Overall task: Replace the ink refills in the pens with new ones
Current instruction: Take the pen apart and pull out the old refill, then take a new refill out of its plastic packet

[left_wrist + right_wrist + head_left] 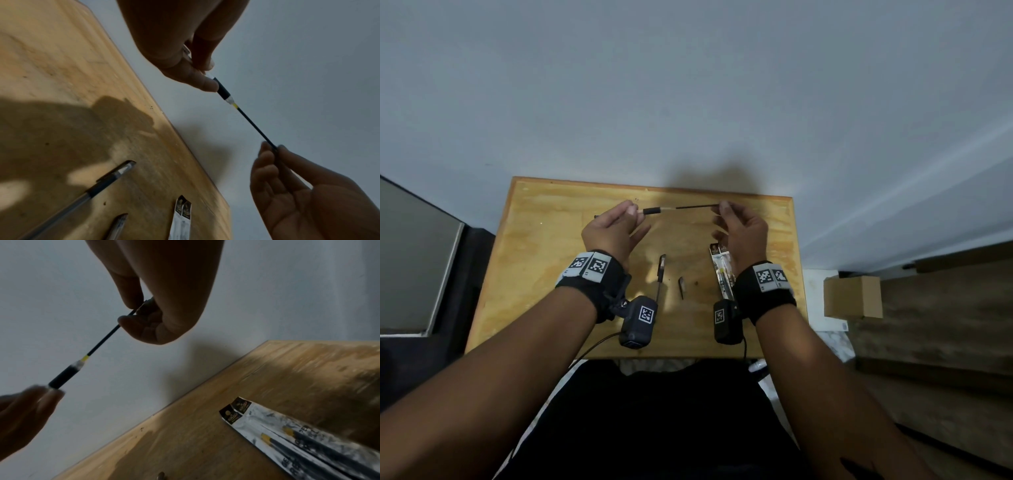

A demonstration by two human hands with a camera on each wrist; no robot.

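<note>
My left hand [616, 222] pinches a clear pen barrel [650, 210] with a black rubber grip, held above the far part of the table. A thin black ink refill [693, 206] sticks out of the barrel's open end toward the right; a short yellow stretch of it shows at the barrel mouth. My right hand [736, 222] pinches the refill's far end between thumb and forefinger. In the left wrist view the barrel [223, 91] and refill [255, 125] run diagonally. In the right wrist view the refill [104, 340] enters the barrel [63, 378].
On the wooden table [544, 260] lie a second capped pen [661, 274], a small pen tip piece [681, 286] and packets of new refills [722, 270]. A cardboard box [852, 296] sits on the floor to the right. A grey wall rises behind the table.
</note>
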